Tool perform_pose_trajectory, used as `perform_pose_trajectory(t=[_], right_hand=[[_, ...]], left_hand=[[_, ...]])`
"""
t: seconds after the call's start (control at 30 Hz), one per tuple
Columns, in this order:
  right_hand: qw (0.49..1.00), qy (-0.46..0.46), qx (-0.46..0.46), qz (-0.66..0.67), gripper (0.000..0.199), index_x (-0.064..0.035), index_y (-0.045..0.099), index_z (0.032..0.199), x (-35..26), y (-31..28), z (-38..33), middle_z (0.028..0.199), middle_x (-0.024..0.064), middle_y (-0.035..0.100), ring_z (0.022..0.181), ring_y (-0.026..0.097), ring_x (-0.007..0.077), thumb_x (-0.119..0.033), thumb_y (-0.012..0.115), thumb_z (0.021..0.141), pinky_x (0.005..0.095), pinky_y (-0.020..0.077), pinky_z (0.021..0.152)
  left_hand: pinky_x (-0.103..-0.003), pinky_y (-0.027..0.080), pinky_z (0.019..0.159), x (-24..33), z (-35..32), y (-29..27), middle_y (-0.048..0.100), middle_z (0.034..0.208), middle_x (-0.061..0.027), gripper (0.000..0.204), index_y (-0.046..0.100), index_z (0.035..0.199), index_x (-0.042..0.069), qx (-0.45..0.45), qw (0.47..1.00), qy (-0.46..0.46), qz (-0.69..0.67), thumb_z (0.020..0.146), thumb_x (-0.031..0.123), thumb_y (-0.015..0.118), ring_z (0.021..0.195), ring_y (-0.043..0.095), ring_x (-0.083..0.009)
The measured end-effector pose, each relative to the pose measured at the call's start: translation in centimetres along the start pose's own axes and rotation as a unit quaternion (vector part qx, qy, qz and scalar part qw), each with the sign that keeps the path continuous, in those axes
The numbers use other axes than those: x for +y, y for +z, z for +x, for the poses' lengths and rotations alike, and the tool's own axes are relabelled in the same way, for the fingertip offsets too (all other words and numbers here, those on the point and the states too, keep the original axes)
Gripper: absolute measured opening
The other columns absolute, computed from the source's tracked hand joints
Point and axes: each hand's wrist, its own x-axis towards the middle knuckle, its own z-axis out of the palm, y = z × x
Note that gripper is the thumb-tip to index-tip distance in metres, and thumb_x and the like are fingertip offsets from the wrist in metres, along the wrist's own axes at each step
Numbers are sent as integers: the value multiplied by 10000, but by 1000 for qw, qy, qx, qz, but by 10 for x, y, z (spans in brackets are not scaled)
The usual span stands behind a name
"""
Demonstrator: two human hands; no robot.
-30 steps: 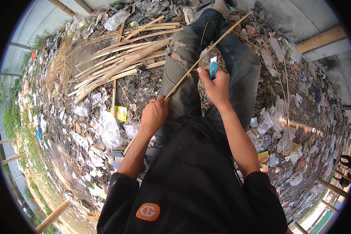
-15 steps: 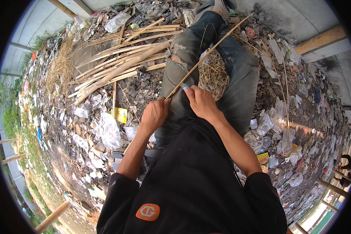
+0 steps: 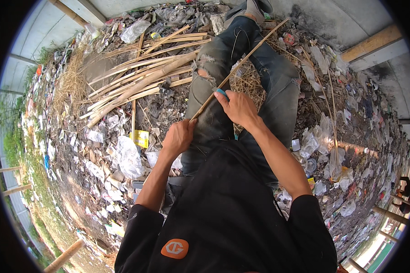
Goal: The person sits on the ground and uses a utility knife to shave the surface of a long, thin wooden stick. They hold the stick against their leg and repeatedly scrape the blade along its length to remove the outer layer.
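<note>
The left grip (image 3: 178, 136) is closed around a long, thin bamboo strip (image 3: 248, 58), which slants away across the torn trousers (image 3: 278, 88). The right grip (image 3: 238, 107) is curled around a blue tool (image 3: 222, 92) (the fingers hide most of it), held at the strip just beyond the left grip. On the littered ground (image 3: 157, 109) at left lie several pale bamboo lengths (image 3: 161, 73).

Your trousers (image 3: 280, 84): matt cloth, worn, roughly frayed at the knee. Across them, your thin stick (image 3: 246, 59): wood, dull. Blue handle (image 3: 222, 92) over them: smooth plastic by look. Left of them: split wood strips (image 3: 146, 93), matt; crumpled clear plastic bag (image 3: 129, 157), glossy.
</note>
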Motion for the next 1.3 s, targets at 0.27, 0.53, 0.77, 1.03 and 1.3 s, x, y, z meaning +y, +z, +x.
perform_pose_trajectory(t=[0.27, 0.53, 0.77, 1.03, 1.3], right_hand=[[999, -25, 23, -9, 605, -32, 692, 862, -17, 26, -24, 728, 235, 710, 718, 707, 462, -567, 496, 1065, 563, 552, 640], [998, -9, 56, -41, 612, -28, 674, 843, 1, -1, 2, 722, 225, 707, 696, 704, 451, -562, 484, 1073, 551, 548, 628], [997, 6, 68, -41, 628, -27, 667, 832, 22, -22, 15, 725, 247, 691, 737, 693, 477, -587, 502, 1064, 564, 536, 661], [994, -71, -33, -72, 574, -33, 669, 860, -9, -4, -13, 700, 223, 698, 686, 703, 450, -548, 520, 1064, 557, 555, 639], [982, -1, 126, -138, 616, -28, 658, 852, 47, -73, 35, 661, 220, 673, 671, 691, 451, -580, 494, 1069, 546, 536, 600]], left_hand=[[-611, 527, 739, 2, -4, -1, 664, 757, -318, 463, 669, 927, -18, 0, 1000, -10, 8, 1094, 381, 505, 794, 662, -540], [-613, 518, 690, 1, -13, -9, 648, 741, -333, 449, 629, 880, -31, 15, 1000, 4, 10, 1090, 352, 526, 757, 651, -555], [-584, 482, 593, -35, -46, -9, 612, 661, -296, 392, 580, 840, -6, 42, 999, 26, 19, 1074, 307, 574, 652, 621, -532], [-564, 453, 551, -74, -54, 4, 590, 635, -266, 282, 545, 893, 28, 44, 997, 52, 32, 1067, 245, 590, 613, 600, -513], [-570, 463, 553, -101, -79, -2, 601, 639, -260, 262, 529, 905, 29, 38, 997, 51, 47, 1061, 233, 581, 610, 616, -506]])
